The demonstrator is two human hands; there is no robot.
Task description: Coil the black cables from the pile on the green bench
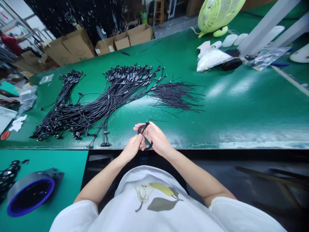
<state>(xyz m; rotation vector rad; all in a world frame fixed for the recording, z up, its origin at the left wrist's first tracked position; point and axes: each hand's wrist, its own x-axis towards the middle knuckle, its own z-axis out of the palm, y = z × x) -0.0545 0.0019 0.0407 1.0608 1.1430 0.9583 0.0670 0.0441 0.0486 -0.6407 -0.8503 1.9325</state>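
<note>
Both hands clench a small loop of black cable (pixel 144 129) over the near edge of the green bench (pixel 241 122). The left hand (pixel 131 148) pinches it from the near side, while the right hand (pixel 154 138) closes over it from the right. The hands hide most of the loop, so its ends can't be made out. A heap of similar cables (pixel 113 96) lies farther left, well apart from the hands.

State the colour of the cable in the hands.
The cable is black, best in the head view.
</note>
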